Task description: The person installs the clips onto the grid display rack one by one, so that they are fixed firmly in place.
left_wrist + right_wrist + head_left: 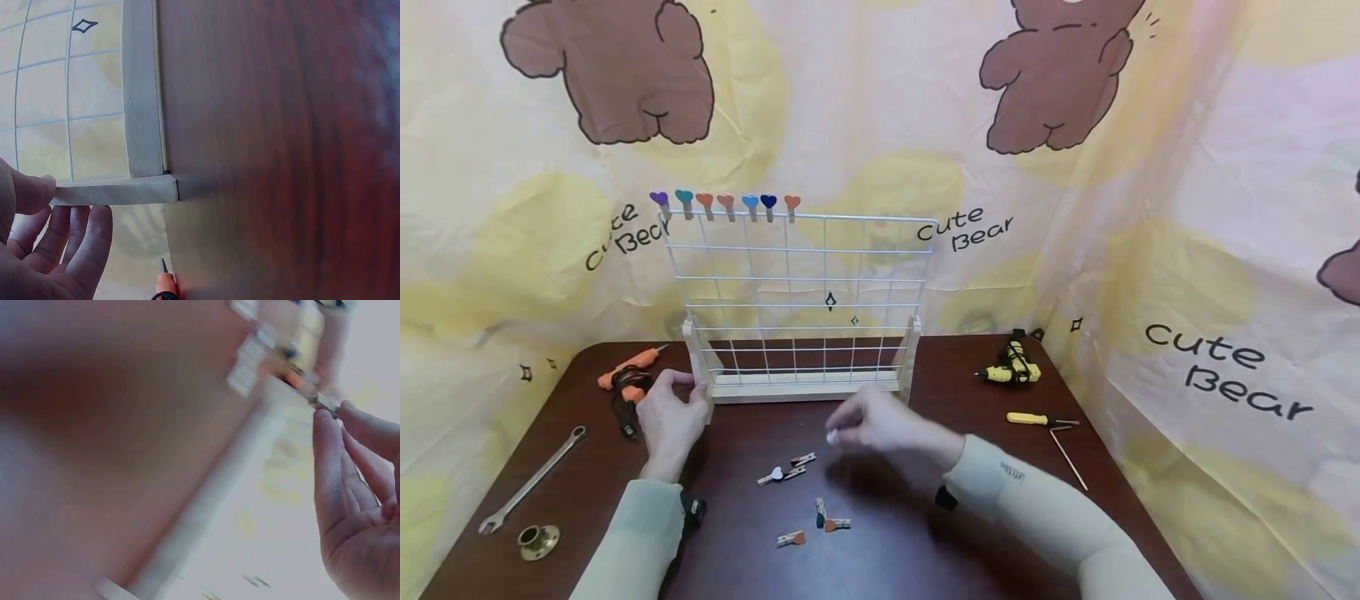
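My left hand (672, 417) grips the left wooden upright of a white wire grid rack (805, 392), thumb on one side and fingers on the other, as the left wrist view shows. Along the rack's top wire, toward its left end, stand several heart-topped clothespins (726, 204). In front of the rack, my right hand (880, 423) pinches a small clothespin (325, 405) between thumb and index finger; much of it is covered by the fingertips. On the table below lie several more, among them a white-heart clothespin (775, 475) and an orange-heart clothespin (792, 539).
On the left of the brown table (737, 575) are an orange corded tool (632, 375), a wrench (535, 479) and a brass flange (538, 542). To the right lie a yellow corded tool (1013, 365), a yellow-handled screwdriver (1033, 418) and a thin rod (1069, 460). A printed curtain (865, 100) hangs behind.
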### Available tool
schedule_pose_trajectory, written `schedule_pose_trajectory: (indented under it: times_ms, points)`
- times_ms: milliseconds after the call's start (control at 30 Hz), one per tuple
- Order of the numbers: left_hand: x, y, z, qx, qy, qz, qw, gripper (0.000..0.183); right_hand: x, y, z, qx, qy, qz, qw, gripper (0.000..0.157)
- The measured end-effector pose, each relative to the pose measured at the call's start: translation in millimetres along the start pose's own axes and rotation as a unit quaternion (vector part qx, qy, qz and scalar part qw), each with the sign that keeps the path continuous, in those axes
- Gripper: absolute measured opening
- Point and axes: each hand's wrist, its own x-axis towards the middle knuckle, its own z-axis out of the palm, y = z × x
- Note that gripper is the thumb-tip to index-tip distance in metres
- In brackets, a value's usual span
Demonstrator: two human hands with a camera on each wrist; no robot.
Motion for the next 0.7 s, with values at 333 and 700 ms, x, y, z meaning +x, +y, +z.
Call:
schedule_pose_trajectory:
  times_ms: [333,700]
  points:
    - [-0.7,0.5,0.7,-0.006,-0.003,-0.004,1.0,0.025,55.0,-111.2,-147.0,-0.003,0.217,-0.083,0.973,0.019]
    - [-1.4,-0.3,0.5,-0.008,-0.001,-0.004,1.0,0.025,110.4,-151.5,-192.0,-0.008,0.273,-0.08,0.959,0.011]
